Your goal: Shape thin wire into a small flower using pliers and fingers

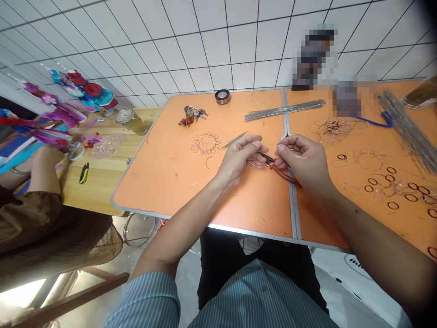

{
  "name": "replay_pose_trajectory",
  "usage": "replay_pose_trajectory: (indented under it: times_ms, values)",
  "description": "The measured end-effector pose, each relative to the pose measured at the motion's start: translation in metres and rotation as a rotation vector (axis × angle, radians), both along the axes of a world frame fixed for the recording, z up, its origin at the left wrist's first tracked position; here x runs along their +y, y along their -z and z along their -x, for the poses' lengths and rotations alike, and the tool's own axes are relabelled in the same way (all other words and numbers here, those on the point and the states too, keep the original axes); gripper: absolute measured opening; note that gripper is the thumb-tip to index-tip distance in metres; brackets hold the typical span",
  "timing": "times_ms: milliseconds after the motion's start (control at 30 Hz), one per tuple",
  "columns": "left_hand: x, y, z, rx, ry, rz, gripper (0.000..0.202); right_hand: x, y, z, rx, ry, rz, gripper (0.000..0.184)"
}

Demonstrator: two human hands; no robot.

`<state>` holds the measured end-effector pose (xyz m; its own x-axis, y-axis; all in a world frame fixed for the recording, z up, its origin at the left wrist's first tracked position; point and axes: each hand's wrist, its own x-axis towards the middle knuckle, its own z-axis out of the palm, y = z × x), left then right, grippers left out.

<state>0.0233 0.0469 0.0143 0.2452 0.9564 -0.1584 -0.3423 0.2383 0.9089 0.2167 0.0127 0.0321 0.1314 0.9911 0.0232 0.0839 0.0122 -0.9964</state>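
One looped ring (199,145) lies formed; left hand (241,157) and right hand (303,160) apparently pinch unfinished wire (259,166) beside pliers (283,175).

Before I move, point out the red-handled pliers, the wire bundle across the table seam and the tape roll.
Red-handled pliers (284,175): head view, on a red handle.
Wire bundle (285,110): head view, midway along its length.
Tape roll (223,99): head view, outer side.

Wire wreath (197,145) on table (184,187), tape roll (222,97) behind, rings (418,187) far right

L hand (240,156) nr R hand (305,159), both curled
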Motion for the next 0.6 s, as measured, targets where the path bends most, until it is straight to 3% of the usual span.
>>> replay_pose_trajectory:
  times_ms: [200, 300, 433, 500, 600]
  values:
    - [-0.003, 0.001, -0.004, 0.003, 0.071, -0.034, 0.037, 0.001, 0.008, 0.001, 0.035, -0.060, 0.069, 0.018]
    - [-0.002, -0.001, -0.003, 0.003, 0.047, -0.018, 0.043, 0.003, 0.009, -0.006, -0.092, -0.062, 0.029, 0.017]
    - [0.005, -0.006, 0.004, -0.035, -0.037, 0.025, 0.049, 0.001, 0.010, -0.023, -0.679, -0.071, -0.138, 0.027]
    - [0.008, -0.009, 0.007, -0.084, -0.051, 0.042, 0.049, -0.004, 0.009, -0.027, -0.977, -0.123, -0.099, 0.032]
    - [0.011, -0.013, 0.011, -0.147, -0.060, 0.064, 0.053, -0.012, 0.007, -0.024, -1.248, -0.227, -0.030, 0.031]
